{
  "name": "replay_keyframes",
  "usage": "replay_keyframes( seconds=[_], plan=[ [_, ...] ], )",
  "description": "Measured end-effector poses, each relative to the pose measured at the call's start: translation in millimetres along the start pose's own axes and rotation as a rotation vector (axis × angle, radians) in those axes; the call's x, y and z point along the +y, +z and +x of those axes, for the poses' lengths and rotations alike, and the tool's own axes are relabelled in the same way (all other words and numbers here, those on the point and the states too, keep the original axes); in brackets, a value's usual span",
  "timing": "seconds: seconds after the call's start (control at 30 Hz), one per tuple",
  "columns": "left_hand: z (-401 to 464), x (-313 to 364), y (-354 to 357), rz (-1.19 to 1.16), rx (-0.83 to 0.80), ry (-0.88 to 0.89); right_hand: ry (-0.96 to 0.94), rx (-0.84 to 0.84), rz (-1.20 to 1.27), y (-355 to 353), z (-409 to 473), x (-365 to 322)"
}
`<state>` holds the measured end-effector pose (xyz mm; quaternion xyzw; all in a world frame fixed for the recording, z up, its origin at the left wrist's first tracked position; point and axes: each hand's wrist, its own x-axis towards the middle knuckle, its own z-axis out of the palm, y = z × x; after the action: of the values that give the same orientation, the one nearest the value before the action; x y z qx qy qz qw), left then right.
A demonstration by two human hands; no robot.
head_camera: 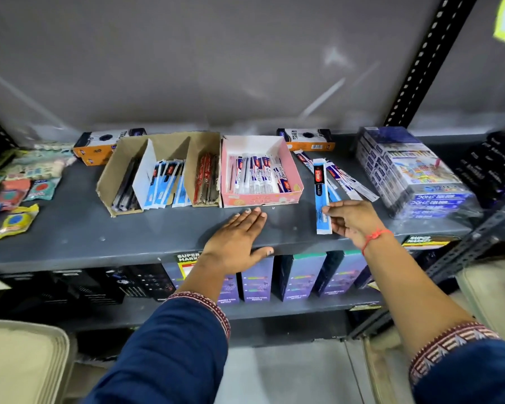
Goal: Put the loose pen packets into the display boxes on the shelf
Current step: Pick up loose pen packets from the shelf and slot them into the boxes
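My right hand (pixel 353 220) pinches the lower end of a blue pen packet (pixel 321 193) with a red-and-black label, held upright just right of the pink display box (pixel 296 185). That box holds several white-and-blue pen packets. More loose pen packets (pixel 347 182) lie fanned on the grey shelf (pixel 129 237) behind the held one. The brown cardboard display box (pixel 105 182) to the left has dividers, with black pens, blue packets and red pens in its sections. My left hand (pixel 236 240) lies flat and spread on the shelf in front of the pink box, holding nothing.
Two orange-and-black cartons (pixel 306 139) stand at the back of the shelf. A wrapped stack of colour-pencil boxes (pixel 414 173) sits at the right, small toy packets (pixel 21 193) at the left. A black perforated upright (pixel 420 62) rises at the back right. Purple boxes (pixel 301 275) fill the lower shelf.
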<state>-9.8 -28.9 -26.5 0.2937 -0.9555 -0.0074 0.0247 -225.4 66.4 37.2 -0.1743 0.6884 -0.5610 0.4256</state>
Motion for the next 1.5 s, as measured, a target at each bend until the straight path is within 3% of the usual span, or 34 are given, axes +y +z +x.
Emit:
replay_keyframes(
  seconds=[0.3, 0.67, 0.97, 1.17, 1.3, 1.5],
  plan=[
    [-46, -12, -9, 0.074, -0.016, -0.152, -0.013, -0.201, -0.034, 48, -27, -9],
    [-107, -102, -18, 0.058, -0.026, -0.271, -0.035, -0.355, -0.133, 180, -53, -8],
    [-106, -144, -18, -0.028, 0.056, -0.217, -0.187, -0.236, -0.382, 273, -44, -5],
    [-103, -150, -1, -0.081, 0.101, -0.212, -0.372, -0.087, -0.792, 319, -27, -20],
    [-107, -146, -9, -0.093, 0.201, -0.178, -0.338, -0.064, -0.921, 338, -12, -25],
    [-106, -151, -3, -0.121, 0.201, -0.163, -0.250, -0.053, -1.043, 348, 4, -14]
  ],
)
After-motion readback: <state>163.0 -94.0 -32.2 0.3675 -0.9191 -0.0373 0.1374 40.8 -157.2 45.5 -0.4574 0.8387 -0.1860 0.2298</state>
